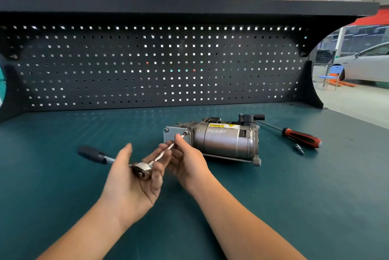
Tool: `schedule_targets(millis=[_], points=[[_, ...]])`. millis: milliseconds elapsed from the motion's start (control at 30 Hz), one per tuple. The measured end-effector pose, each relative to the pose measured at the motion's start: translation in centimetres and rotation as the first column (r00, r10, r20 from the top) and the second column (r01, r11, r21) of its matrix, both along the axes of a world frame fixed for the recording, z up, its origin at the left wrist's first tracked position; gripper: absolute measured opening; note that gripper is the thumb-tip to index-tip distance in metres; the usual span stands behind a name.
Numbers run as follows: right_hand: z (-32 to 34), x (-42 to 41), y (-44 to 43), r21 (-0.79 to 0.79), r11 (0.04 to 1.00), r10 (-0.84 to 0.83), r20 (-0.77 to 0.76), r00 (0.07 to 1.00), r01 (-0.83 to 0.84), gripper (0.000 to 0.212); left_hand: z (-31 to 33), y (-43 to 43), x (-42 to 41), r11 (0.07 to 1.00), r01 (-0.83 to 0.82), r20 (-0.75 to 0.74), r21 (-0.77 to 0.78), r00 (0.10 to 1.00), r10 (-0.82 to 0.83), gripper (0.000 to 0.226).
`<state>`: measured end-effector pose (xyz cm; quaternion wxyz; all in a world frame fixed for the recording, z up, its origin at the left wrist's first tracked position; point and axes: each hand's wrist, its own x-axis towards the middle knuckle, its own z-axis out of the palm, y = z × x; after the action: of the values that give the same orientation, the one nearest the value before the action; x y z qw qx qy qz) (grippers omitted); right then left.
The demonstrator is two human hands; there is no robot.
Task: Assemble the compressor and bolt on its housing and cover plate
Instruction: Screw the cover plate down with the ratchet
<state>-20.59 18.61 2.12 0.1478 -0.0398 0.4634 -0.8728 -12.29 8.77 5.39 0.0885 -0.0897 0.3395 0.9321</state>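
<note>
Right hand (185, 160) pinches the thin extension bar (162, 154) of a ratchet wrench (140, 169) between thumb and forefinger, just short of the bolt (185, 132) at the upper right corner of the cover plate (172, 131). That plate closes the left end of the compressor (223, 142), which lies mid-counter (273, 196), nearer the back edge, just beyond both hands. Left hand (134, 179), palm turned inward, cups the ratchet head with curled fingers; the black handle points toward the left edge. The thumb hides the bar's tip, the ratchet head is blurred, and the plate's lower part sits behind the right fingers. Both forearms reach in from the front edge. A screwdriver (302, 135) lies right of the compressor.
</note>
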Motion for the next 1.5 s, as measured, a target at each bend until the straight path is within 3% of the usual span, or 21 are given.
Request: schedule_targets(millis=[67, 100, 167, 200, 233, 300, 367, 400, 433, 500, 567, 633, 700, 767, 867, 933, 967, 1133, 1200, 1500], points=[[-0.1, -0.1, -0.2, 0.048, 0.999, 0.011, -0.027, 1.000, -0.010, 0.027, 0.1, -0.6, -0.2, 0.997, -0.032, 0.032, 0.071, 0.999, 0.030, 0.040], [-0.2, -0.2, -0.2, 0.071, 0.997, 0.012, -0.039, 0.999, -0.009, 0.028, 0.0, -0.7, -0.3, 1.000, -0.023, 0.026, 0.021, 0.999, 0.023, 0.025], [-0.3, -0.3, 0.0, 0.109, 0.994, 0.001, -0.054, 0.999, 0.004, 0.029, -0.1, -0.9, -0.6, 0.964, -0.005, -0.011, -0.265, 1.000, 0.002, 0.007], [-0.4, -0.3, 0.0, 0.119, 0.993, -0.008, -0.055, 0.998, 0.014, 0.028, -0.2, -1.0, -0.9, 0.892, -0.040, -0.050, -0.450, 0.999, 0.020, 0.007], [-0.5, -0.3, 0.1, 0.123, 0.992, -0.017, -0.053, 0.998, 0.024, 0.026, -0.3, -1.3, -1.2, 0.766, -0.119, -0.124, -0.632, 0.991, 0.051, 0.018], [-0.6, -0.2, 0.2, 0.125, 0.991, -0.040, -0.050, 0.998, 0.046, 0.023, -0.6, -2.0, -1.4, 0.358, -0.320, -0.334, -0.877, 0.942, 0.021, 0.035], [-0.7, -0.1, 0.3, 0.113, 0.992, -0.053, -0.052, 0.997, 0.059, 0.021, -0.9, -2.4, -1.3, -0.128, -0.465, -0.451, -0.876, 0.884, -0.123, 0.038], [-0.7, -0.2, 0.4, 0.106, 0.992, -0.057, -0.054, 0.997, 0.063, 0.020, -1.0, -2.5, -1.2, -0.278, -0.500, -0.461, -0.820, 0.865, -0.198, 0.039], [-0.7, -0.3, 0.5, 0.102, 0.992, -0.063, -0.057, 0.996, 0.069, 0.021, -1.2, -2.4, -1.0, -0.351, -0.541, -0.471, -0.764, 0.840, -0.268, 0.042], [-0.8, -0.3, 0.5, 0.121, 0.989, -0.081, -0.074, 0.994, 0.089, 0.023, -1.4, -2.3, -1.1, -0.390, -0.592, -0.498, -0.705, 0.805, -0.322, 0.042], [-0.8, -0.3, 0.2, 0.147, 0.983, -0.098, -0.104, 0.990, 0.113, 0.025, -1.2, -2.2, -1.1, -0.330, -0.601, -0.519, -0.728, 0.797, -0.308, 0.034], [-0.7, -0.2, -0.1, 0.124, 0.986, -0.104, -0.101, 0.989, 0.116, 0.025, -1.2, -1.7, -1.0, -0.075, -0.558, -0.525, -0.826, 0.811, -0.257, 0.020], [-0.5, -0.2, -0.1, 0.117, 0.988, -0.089, -0.085, 0.992, 0.099, 0.026, -1.0, -1.2, -1.0, 0.272, -0.421, -0.466, -0.865, 0.876, -0.127, 0.013], [-0.3, -0.2, 0.1, 0.119, 0.989, -0.077, -0.075, 0.994, 0.086, 0.025, -0.4, -0.8, -0.8, 0.615, -0.220, -0.289, -0.758, 0.957, -0.014, 0.031], [-0.1, -0.1, 0.0, 0.110, 0.992, -0.063, -0.055, 0.997, 0.068, 0.024, 0.7, -1.0, -0.5, 0.931, -0.071, -0.007, -0.357, 0.997, 0.073, 0.048], [-0.4, 0.0, -0.3, 0.131, 0.989, -0.060, -0.031, 0.998, 0.064, 0.024, 1.0, -1.3, -0.4, 0.988, -0.097, 0.057, -0.117, 0.993, 0.104, 0.040], [-0.5, 0.1, -0.5, 0.143, 0.988, -0.055, -0.016, 0.998, 0.057, 0.025, 1.1, -1.4, -0.4, 0.991, -0.101, 0.047, -0.087, 0.993, 0.105, 0.037], [-0.4, 0.0, -0.1, 0.108, 0.991, -0.075, -0.014, 0.997, 0.076, 0.023, 0.5, -1.2, -0.7, 0.911, -0.052, -0.061, -0.410, 0.998, 0.029, 0.011], [-0.4, 0.1, 0.0, 0.105, 0.993, -0.059, -0.037, 0.998, 0.062, 0.023, 0.4, -0.8, -0.6, 0.881, -0.077, -0.090, -0.466, 0.995, 0.040, 0.009], [-0.3, 0.3, 0.0, 0.125, 0.991, -0.037, -0.102, 0.994, 0.049, 0.024, 0.5, -1.0, -0.4, 0.943, -0.096, -0.036, -0.318, 0.995, 0.089, 0.007]])
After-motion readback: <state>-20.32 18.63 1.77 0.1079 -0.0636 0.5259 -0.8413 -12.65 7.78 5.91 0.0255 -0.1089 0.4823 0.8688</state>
